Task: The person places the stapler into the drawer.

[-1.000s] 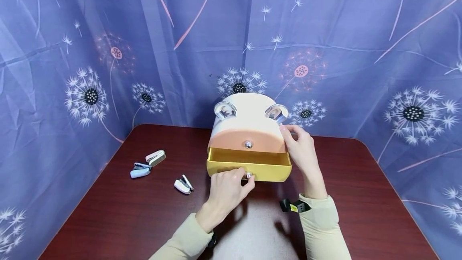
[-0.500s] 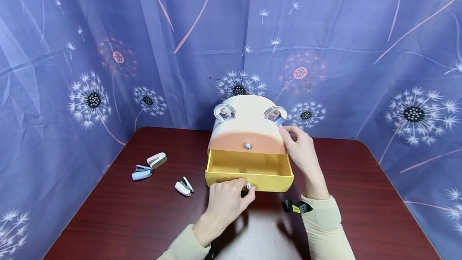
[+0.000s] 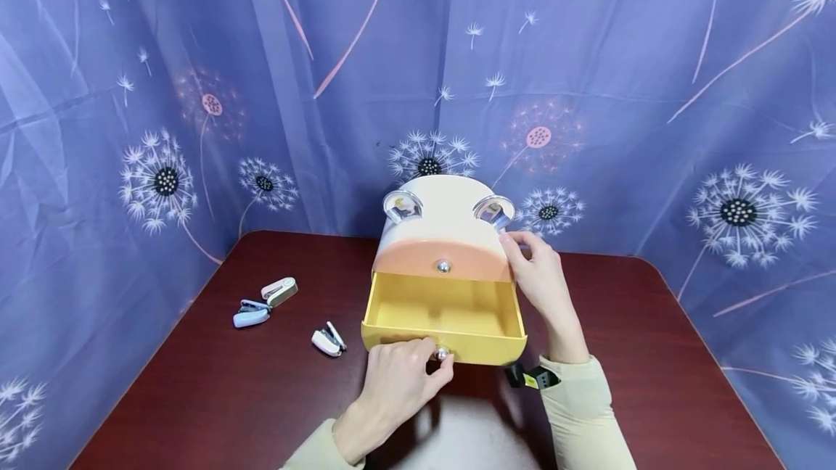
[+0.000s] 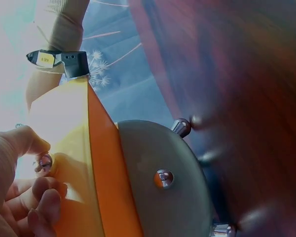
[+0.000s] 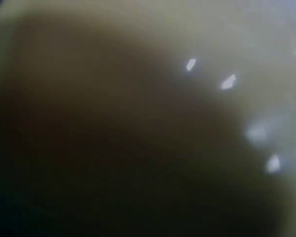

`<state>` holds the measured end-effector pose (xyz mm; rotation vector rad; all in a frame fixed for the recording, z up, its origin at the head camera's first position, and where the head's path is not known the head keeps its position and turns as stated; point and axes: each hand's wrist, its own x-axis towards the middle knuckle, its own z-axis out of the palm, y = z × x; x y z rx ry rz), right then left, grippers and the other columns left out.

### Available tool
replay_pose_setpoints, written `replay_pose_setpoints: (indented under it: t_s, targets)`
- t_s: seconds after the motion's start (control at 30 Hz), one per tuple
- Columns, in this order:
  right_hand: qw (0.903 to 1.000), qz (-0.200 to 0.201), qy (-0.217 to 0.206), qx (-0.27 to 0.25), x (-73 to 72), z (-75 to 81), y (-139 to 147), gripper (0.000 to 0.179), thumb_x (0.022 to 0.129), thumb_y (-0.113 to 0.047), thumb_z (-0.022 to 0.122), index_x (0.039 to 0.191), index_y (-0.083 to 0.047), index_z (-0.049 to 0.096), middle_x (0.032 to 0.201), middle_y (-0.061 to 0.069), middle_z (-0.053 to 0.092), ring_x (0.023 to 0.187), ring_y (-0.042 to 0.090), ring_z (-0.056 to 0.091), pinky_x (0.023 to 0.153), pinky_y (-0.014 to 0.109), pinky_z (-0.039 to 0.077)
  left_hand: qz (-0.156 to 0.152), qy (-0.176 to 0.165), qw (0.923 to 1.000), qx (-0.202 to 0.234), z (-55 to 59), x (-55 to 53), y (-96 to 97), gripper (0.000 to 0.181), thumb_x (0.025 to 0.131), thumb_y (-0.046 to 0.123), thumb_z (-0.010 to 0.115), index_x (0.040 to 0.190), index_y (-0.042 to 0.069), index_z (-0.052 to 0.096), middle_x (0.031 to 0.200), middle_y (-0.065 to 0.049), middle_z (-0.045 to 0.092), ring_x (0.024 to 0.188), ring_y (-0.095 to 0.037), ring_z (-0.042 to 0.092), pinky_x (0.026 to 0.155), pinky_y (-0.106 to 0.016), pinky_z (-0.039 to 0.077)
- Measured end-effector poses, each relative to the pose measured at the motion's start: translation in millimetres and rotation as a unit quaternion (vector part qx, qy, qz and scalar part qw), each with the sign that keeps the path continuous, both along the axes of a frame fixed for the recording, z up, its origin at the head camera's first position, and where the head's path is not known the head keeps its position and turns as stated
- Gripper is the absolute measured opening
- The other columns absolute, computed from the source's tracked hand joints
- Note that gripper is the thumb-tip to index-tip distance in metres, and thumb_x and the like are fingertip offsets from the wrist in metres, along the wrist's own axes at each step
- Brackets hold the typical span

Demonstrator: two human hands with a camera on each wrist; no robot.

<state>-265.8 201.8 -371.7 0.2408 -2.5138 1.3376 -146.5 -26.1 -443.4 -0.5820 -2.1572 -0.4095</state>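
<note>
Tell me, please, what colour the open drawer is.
Yellow; the open drawer shows best in the head view.

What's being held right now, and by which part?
The left hand holds the yellow drawer by its round silver knob. The right hand is at the side of the white box; whether it grips or merely touches can't be told.

From above I could reach into the open yellow drawer (image 3: 480, 349), short of its back, beneath the peach front (image 3: 405, 258). My left hand (image 3: 395, 383) blocks the knob (image 3: 442, 354), my right hand (image 3: 541, 281) the cabinet's (image 3: 447, 212) right side; the white stapler (image 3: 326, 343) narrows the left.
</note>
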Motion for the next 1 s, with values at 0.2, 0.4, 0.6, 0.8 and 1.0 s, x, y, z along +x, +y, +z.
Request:
replay_pose_setpoints:
  t_s: [0.2,0.4,0.6,0.8,1.0]
  targets:
    - [1.0000,-0.004,-0.004,0.002,1.0,-5.7,0,0.053,0.097,-0.054,0.050,0.121,-0.010,0.066,0.110,0.013,0.068,0.096,0.025,0.066,0.076,0.041,0.051,-0.002,-0.024,0.9997,-0.006,-4.3,7.0,-4.5,0.032,0.080,0.039,0.075,0.064,0.020,0.054,0.051,0.012,0.043,0.038,-0.009,0.042,0.035,-0.024,0.025]
    - [0.9999,-0.010,-0.003,0.003,-0.3,-3.1,1,0.054,0.096,-0.057,0.050,0.121,-0.011,0.066,0.106,0.011,0.069,0.090,0.024,0.066,0.070,0.039,0.052,-0.009,-0.022,0.9996,-0.017,-1.6,12.5,-10.1,0.036,0.083,0.048,0.073,0.066,0.022,0.056,0.054,0.012,0.045,0.042,-0.011,0.050,0.035,-0.026,0.030]
    - [0.9999,-0.012,-0.005,0.001,1.4,-0.6,1,0.054,0.097,-0.056,0.050,0.121,-0.011,0.065,0.099,0.012,0.070,0.081,0.023,0.066,0.067,0.039,0.052,-0.020,-0.003,0.9996,-0.017,2.6,23.8,-29.0,0.044,0.095,0.049,0.057,0.061,0.023,0.052,0.054,0.013,0.046,0.044,-0.009,0.049,0.037,-0.022,0.030]
    - [0.9999,-0.016,-0.004,-0.001,1.2,-1.5,-1,0.052,0.097,-0.056,0.050,0.121,-0.011,0.065,0.090,0.010,0.070,0.070,0.022,0.064,0.062,0.037,0.051,0.005,-0.013,0.9998,-0.016,5.0,25.5,-63.6,0.042,0.098,0.049,0.050,0.068,0.022,0.063,0.062,0.012,0.054,0.050,-0.011,0.055,0.040,-0.026,0.039]
    - [0.9999,-0.015,-0.005,0.002,-0.3,-2.6,-3,0.054,0.096,-0.057,0.050,0.121,-0.012,0.065,0.093,0.011,0.070,0.074,0.021,0.064,0.064,0.036,0.051,-0.025,-0.041,0.9936,-0.102,-1.0,9.2,-112.1,0.034,0.097,0.043,0.054,0.075,0.019,0.062,0.070,0.007,0.049,0.058,-0.015,0.054,0.043,-0.031,0.042]
